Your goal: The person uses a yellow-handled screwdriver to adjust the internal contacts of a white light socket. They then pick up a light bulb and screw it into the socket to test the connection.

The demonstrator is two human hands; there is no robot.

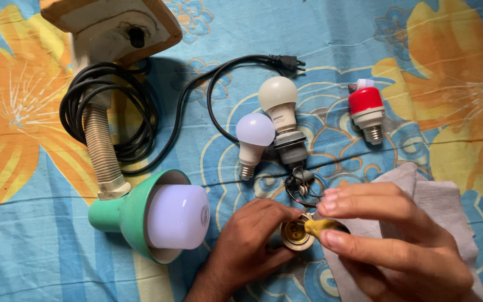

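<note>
Here, socket: a brass lamp socket [297, 233] lies low in the middle of the view, its open mouth turned up toward the camera, so its long axis runs roughly toward the viewer.
Yellow piece: a small yellow object [318, 226], what it is I cannot tell, sits at about 2 o'clock from the socket, touching its rim.
Right hand: the right hand [389, 240] pinches that yellow piece between thumb and forefinger, fingers narrow; it comes in from 4 o'clock.
Left hand: the left hand [250, 237] steadies the socket from 9 o'clock, fingers curled round its side.
Nearer hand: both touch; the left has the socket itself.
Wires: a tangle of thin wires [303, 187] at 12 o'clock, just above.
Cloth: a grey cloth [437, 196] under the right hand.
Bulbs: a lilac bulb [254, 134], a white bulb [279, 100] and a red bulb [366, 106] farther up.
Lamp: a green desk lamp [135, 215] at 9 o'clock, well apart.
</note>
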